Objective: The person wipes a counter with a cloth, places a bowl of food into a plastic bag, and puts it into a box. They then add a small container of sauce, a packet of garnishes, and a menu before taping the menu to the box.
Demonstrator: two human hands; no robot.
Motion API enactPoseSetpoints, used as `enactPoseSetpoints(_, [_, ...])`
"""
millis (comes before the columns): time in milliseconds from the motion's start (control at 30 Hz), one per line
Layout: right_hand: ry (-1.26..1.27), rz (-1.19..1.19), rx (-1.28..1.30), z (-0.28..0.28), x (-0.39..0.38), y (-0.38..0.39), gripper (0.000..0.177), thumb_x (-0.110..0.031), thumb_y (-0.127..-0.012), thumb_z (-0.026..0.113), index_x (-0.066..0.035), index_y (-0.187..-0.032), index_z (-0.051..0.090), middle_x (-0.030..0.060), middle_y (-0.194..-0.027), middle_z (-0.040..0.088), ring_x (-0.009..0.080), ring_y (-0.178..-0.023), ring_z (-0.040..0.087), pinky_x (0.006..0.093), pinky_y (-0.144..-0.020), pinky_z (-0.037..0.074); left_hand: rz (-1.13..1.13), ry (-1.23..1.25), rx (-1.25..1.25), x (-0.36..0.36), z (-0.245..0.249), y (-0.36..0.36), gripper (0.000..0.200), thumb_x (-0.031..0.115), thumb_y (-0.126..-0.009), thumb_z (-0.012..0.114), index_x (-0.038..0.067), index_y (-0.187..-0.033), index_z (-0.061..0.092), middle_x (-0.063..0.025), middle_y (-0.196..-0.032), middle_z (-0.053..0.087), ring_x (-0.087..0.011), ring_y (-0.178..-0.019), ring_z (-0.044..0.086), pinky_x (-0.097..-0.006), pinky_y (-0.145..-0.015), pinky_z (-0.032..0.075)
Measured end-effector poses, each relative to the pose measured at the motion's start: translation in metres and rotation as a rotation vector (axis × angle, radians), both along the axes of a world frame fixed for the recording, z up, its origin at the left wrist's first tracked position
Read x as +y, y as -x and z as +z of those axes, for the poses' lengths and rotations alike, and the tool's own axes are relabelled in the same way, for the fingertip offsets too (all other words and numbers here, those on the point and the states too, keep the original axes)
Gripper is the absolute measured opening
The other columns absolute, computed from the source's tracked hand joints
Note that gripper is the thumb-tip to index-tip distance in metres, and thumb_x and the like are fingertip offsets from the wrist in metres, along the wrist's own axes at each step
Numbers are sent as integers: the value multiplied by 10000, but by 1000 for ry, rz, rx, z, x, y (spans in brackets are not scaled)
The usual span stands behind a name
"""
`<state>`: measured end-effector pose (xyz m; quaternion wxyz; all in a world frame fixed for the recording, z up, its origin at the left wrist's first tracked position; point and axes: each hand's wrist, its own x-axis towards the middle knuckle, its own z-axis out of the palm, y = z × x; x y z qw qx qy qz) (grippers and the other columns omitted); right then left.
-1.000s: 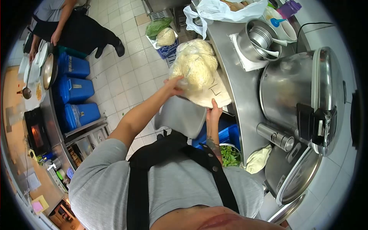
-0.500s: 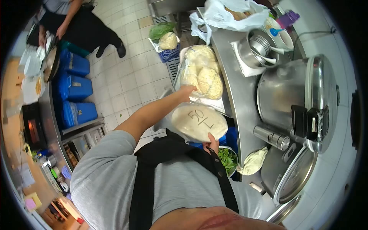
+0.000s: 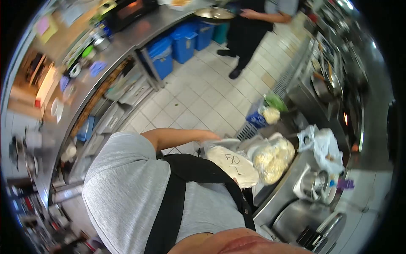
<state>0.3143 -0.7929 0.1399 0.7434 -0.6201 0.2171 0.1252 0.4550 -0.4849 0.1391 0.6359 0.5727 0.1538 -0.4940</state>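
A pale, flat, oval package (image 3: 232, 164) marked "50/L" lies in front of my chest. My left hand (image 3: 208, 135) is at its far left edge, blurred, and its fingers cannot be made out. Only a bit of my right hand (image 3: 236, 180) shows at the near edge of the package, closed on it; the rest is hidden behind the package and the apron. Just right of the package, clear bags of yellowish noodles (image 3: 274, 160) sit beside the steel counter.
Steel counter (image 3: 277, 192) at right with a pot of metal cups (image 3: 313, 184), a white plastic bag (image 3: 323, 148) and a large lidded cooker (image 3: 302, 220). Blue bins (image 3: 184, 42) stand beyond the floor. Another person (image 3: 249, 38) holds a pan (image 3: 214, 14). Greens (image 3: 275, 102) lie ahead.
The view has swung to the left, so the counter and noodles appear lower right. My left hand has come off the noodle bags to the package's far edge. Less of my right hand shows.
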Motion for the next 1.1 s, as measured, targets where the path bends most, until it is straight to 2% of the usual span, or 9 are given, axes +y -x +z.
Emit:
enactPoseSetpoints(100, [113,278,-176,-9,44,-20,462,-93,-778,711,62,-1172,526,133,-1042,625,200,-896,600,309,-785,472,326,468,299,58,35,78,559,419,-866,599,79,-1299,506,-135,-1294,538,-269,-1168,526,-442,-972,423])
enactPoseSetpoints(200, [62,422,-225,41,144,-18,472,-81,-768,721,80,-1168,530,141,-1079,615,185,-946,582,286,-844,446,772,724,76,119,-8,133,472,348,-904,577,48,-1264,519,-118,-1244,579,-241,-1118,569,-427,-979,438])
enactPoseSetpoints(300, [61,662,-248,114,257,-6,488,-73,-751,730,93,-1160,523,147,-1077,609,180,-927,577,276,-826,446,967,811,-29,211,11,194,420,288,-921,565,24,-1245,520,-108,-1213,599,-220,-1084,595,-419,-991,441])
enactPoseSetpoints(433, [-61,948,-296,119,375,24,539,-87,-738,718,92,-1197,501,154,-1104,596,216,-1007,562,326,-892,425,1237,705,-256,326,46,299,427,268,-927,554,5,-1259,500,-146,-1233,579,-262,-1092,590,-429,-988,445])
enactPoseSetpoints(500, [-347,1036,-177,135,435,50,716,-59,-743,710,65,-1343,339,169,-1298,466,253,-1172,479,368,-991,371,1401,619,-378,366,64,352,426,250,-932,544,-3,-1270,486,-157,-1237,572,-277,-1100,586,-439,-979,453])
enactPoseSetpoints(567, [-414,1121,-64,128,488,63,701,-10,-786,657,38,-1381,289,177,-1342,430,284,-1221,452,405,-1032,362,1545,553,-508,393,76,400,446,244,-931,544,-12,-1287,462,-164,-1244,564,-292,-1104,582,-454,-973,458])
enactPoseSetpoints(633, [-459,1155,28,132,542,73,510,-1,-814,655,52,-1258,410,178,-1215,540,252,-1057,584,385,-876,510,1688,454,-622,410,81,439,469,240,-926,554,-22,-1299,441,-168,-1250,557,-301,-1101,581,-460,-969,463])
enactPoseSetpoints(733, [-249,1289,32,128,616,80,426,-116,-859,653,-10,-1197,417,135,-1093,594,193,-944,620,327,-764,540,1889,283,-751,436,92,473,489,221,-914,578,-34,-1303,429,-174,-1247,555,-294,-1090,587,-448,-953,479])
enactPoseSetpoints(1100, [-255,1578,260,92,792,68,411,-223,-881,643,-41,-1209,474,101,-1067,620,204,-890,633,348,-712,539,2008,59,-546,605,84,487,476,295,-923,569,-51,-1240,488,-163,-1170,603,-245,-1013,628,-368,-869,528])
